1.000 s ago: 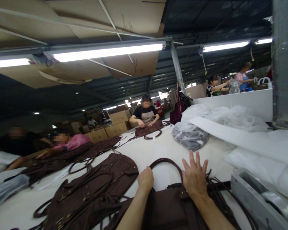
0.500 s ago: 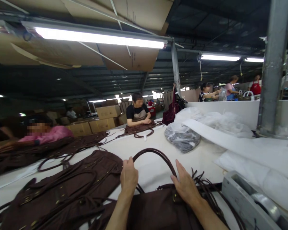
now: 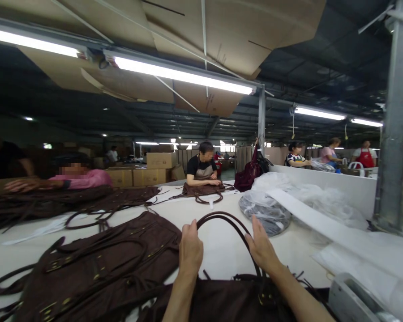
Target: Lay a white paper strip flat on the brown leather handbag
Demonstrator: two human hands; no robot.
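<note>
A dark brown handbag (image 3: 233, 302) lies in front of me at the bottom of the view, partly cut off by the frame. Its pair of long handles (image 3: 223, 215) arches up above it. My left hand (image 3: 190, 248) is closed around the left side of the handles, with the fingertips curled out of sight. On the other side, my right hand (image 3: 262, 246) rests against the handles, its fingers stretched upward and its thumb beside the strap. Another brown handbag (image 3: 117, 255) with brass-coloured fittings lies flat to the left of my left hand.
A white table (image 3: 218, 259) spreads ahead. Plastic-wrapped goods (image 3: 265, 210) and white sheeting (image 3: 322, 228) lie to the right, near a grey tape dispenser (image 3: 351, 297). Across the table, a co-worker (image 3: 203, 167) handles a brown bag; another in a pink sleeve (image 3: 90, 180) leans over more bags.
The view has turned and levelled, so the scene sits further right. Both hands and the handles stay together in front, and my right hand still has its fingers stretched.
</note>
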